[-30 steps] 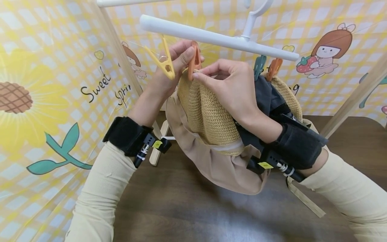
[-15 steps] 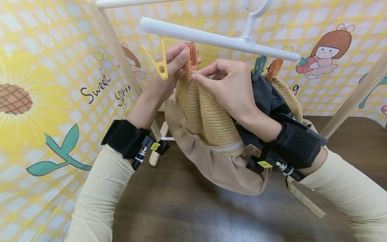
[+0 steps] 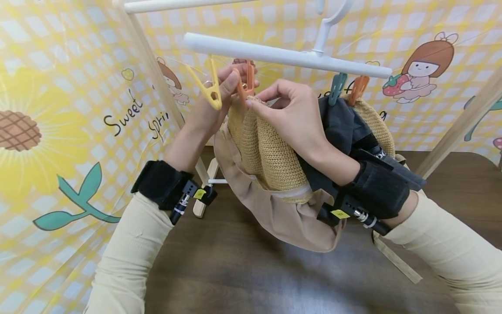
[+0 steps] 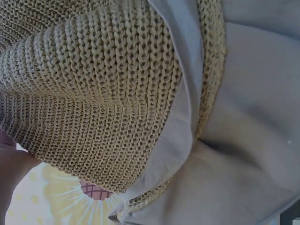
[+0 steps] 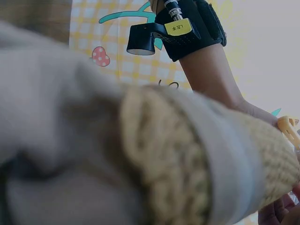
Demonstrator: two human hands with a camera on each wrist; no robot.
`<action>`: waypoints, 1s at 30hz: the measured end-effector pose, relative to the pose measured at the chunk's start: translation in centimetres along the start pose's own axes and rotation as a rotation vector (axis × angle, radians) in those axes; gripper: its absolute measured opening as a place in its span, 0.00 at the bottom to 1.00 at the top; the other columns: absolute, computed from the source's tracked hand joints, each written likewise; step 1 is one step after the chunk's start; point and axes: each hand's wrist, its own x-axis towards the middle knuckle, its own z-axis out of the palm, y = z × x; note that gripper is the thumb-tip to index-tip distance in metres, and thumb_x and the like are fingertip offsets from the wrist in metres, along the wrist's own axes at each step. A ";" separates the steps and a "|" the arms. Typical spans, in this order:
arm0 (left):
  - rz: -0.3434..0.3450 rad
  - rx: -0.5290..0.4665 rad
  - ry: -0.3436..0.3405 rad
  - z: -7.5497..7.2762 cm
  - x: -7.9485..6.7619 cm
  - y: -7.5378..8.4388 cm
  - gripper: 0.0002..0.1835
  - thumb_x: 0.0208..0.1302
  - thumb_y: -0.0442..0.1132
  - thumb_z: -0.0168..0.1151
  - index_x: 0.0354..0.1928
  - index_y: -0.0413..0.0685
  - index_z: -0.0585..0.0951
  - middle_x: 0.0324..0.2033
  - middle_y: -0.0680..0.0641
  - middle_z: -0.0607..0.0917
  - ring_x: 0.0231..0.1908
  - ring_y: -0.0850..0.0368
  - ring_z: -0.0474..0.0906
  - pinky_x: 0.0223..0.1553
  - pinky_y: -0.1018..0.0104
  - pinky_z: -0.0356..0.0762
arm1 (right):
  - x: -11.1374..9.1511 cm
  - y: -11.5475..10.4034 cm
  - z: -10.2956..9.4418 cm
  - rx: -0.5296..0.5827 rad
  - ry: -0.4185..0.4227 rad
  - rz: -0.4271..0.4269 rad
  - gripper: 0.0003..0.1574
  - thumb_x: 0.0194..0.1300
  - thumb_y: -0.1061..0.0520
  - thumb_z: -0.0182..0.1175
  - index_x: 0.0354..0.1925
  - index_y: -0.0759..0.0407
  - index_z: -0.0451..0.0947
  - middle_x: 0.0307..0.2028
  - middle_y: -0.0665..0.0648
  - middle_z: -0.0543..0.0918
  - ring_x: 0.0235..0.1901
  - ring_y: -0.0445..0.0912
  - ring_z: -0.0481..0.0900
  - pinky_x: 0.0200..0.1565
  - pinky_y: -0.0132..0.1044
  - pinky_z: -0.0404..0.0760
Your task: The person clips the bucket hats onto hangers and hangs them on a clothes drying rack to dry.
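Note:
My left hand holds an orange clothespin under the white hanger bar. The clothespin's upper legs stand apart in a V, and its lower end meets the cloth edge. My right hand pinches that edge between thumb and fingertips. The cloth is a yellow knitted panel of what looks like a sun hat, with a beige brim and a dark blue part. Knit fabric fills much of the left wrist view. The clothespin's grip on the cloth is partly hidden by fingers.
A yellow clothespin hangs from the bar's left end beside my left hand. At the right, a teal clothespin and another orange clothespin hold the fabric. Wooden posts flank the hanger above a brown table.
The hanger's left end has come down a little, with both hands lowering slightly. The held clothespin's upper legs have spread from close together to a V.

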 end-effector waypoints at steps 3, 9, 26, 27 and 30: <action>0.018 -0.020 -0.013 0.1 -0.1 -0.2 0.32 0.41 0.61 0.70 0.42 0.43 0.81 0.33 0.51 0.83 0.41 0.55 0.76 0.52 0.56 0.70 | -0.1 0.2 -0.1 -0.008 -0.016 0.013 0.11 0.54 0.55 0.67 0.31 0.62 0.82 0.27 0.55 0.84 0.21 0.38 0.78 0.25 0.24 0.73; 0.034 -0.031 -0.032 0.2 -0.6 -0.6 0.26 0.56 0.51 0.65 0.46 0.34 0.79 0.33 0.52 0.85 0.41 0.55 0.78 0.54 0.55 0.66 | -0.1 0.6 -0.2 0.001 -0.048 0.045 0.09 0.54 0.56 0.67 0.31 0.62 0.81 0.28 0.54 0.84 0.21 0.40 0.77 0.25 0.25 0.72; 0.023 0.023 -0.054 0.4 -0.8 -1.6 0.16 0.63 0.28 0.43 0.44 0.40 0.80 0.33 0.55 0.87 0.40 0.56 0.80 0.47 0.57 0.70 | -0.4 2.3 -1.5 -0.074 -0.079 0.078 0.12 0.55 0.53 0.66 0.31 0.61 0.81 0.34 0.55 0.82 0.24 0.41 0.79 0.26 0.26 0.73; 0.026 0.017 -0.052 0.4 -0.7 -1.8 0.16 0.63 0.29 0.44 0.44 0.40 0.81 0.33 0.55 0.87 0.41 0.55 0.80 0.47 0.57 0.70 | -0.4 2.4 -1.7 -0.070 -0.075 0.082 0.12 0.55 0.53 0.66 0.31 0.61 0.80 0.34 0.55 0.83 0.24 0.41 0.79 0.26 0.26 0.73; 0.043 0.007 -0.051 0.1 -0.6 -2.2 0.14 0.63 0.31 0.47 0.44 0.43 0.81 0.35 0.55 0.87 0.42 0.55 0.81 0.47 0.58 0.71 | -0.3 2.7 -2.3 -0.061 -0.062 0.096 0.12 0.56 0.53 0.66 0.30 0.61 0.80 0.33 0.54 0.83 0.23 0.39 0.79 0.26 0.25 0.74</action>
